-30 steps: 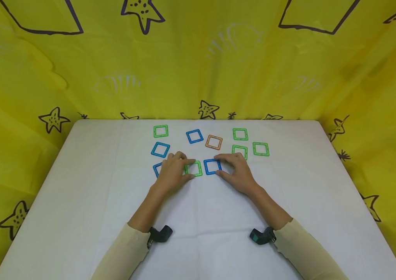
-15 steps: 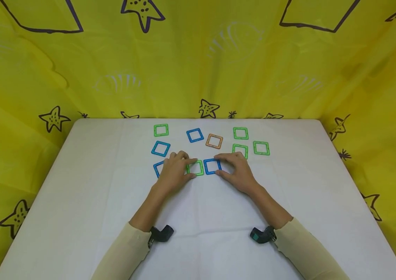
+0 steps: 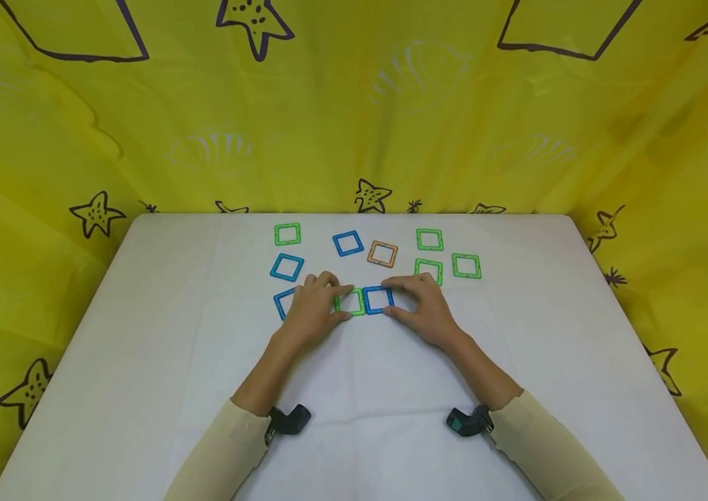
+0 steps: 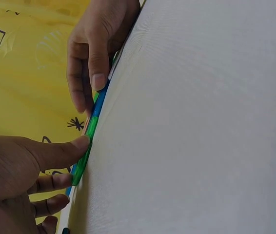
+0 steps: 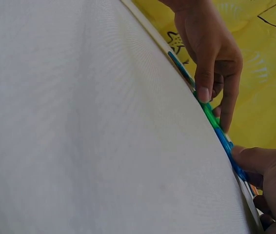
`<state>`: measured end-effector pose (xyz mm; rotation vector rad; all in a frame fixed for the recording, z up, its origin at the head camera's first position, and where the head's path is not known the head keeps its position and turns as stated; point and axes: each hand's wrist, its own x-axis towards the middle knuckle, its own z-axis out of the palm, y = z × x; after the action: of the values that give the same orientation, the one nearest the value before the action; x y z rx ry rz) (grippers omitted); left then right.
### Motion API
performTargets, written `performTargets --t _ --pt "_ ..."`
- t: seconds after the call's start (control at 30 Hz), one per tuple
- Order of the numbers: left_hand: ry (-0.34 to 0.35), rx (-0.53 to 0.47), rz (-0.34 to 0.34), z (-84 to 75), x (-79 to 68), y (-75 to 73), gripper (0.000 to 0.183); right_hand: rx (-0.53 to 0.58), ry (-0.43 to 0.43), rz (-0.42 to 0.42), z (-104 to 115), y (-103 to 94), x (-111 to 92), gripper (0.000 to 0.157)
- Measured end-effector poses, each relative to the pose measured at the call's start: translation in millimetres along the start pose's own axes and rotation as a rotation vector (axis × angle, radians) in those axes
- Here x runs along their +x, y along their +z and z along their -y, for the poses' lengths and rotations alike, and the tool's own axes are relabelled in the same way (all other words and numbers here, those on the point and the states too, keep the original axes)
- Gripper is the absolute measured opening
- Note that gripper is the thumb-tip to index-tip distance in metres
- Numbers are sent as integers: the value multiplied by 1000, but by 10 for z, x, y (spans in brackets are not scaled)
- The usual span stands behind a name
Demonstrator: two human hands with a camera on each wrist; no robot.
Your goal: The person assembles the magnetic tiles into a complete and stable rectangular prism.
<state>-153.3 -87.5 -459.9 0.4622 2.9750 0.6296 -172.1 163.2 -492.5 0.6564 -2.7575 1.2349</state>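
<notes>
In the head view, my left hand (image 3: 311,309) pinches a green square tile frame (image 3: 357,314) between thumb and index finger. My right hand (image 3: 424,309) pinches a blue square tile frame (image 3: 376,312) the same way, at its right side. Both frames lie flat on the white table, side by side, with the green one's right edge against the blue one's left edge. The left wrist view shows the green frame (image 4: 83,163) edge-on under the left thumb, its end meeting the blue frame (image 4: 99,102). From the right wrist, the right thumb lies on the blue frame (image 5: 229,152).
A blue frame (image 3: 279,305) is partly covered by the left hand. Further back on the table (image 3: 141,334) lie another blue frame (image 3: 275,264), a green one (image 3: 288,243), a tilted blue one (image 3: 337,246), an orange one (image 3: 371,251) and several green ones (image 3: 467,276) at right.
The green frame has slid slightly right with my left hand, and the blue frame slightly left with my right. The gap between them has closed; their edges now meet.
</notes>
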Motion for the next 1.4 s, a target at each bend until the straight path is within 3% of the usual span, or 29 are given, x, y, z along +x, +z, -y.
performTargets --t 0.33,0.93,1.4 --pt "32 -22 23 -3 -9 18 51 -39 -80 14 -12 9 -7 54" --pt "100 -54 52 -53 -19 46 51 -216 -108 54 -2 70 -36 56" --pt "110 -60 47 -37 -15 34 50 -239 -84 56 92 86 -37 52"
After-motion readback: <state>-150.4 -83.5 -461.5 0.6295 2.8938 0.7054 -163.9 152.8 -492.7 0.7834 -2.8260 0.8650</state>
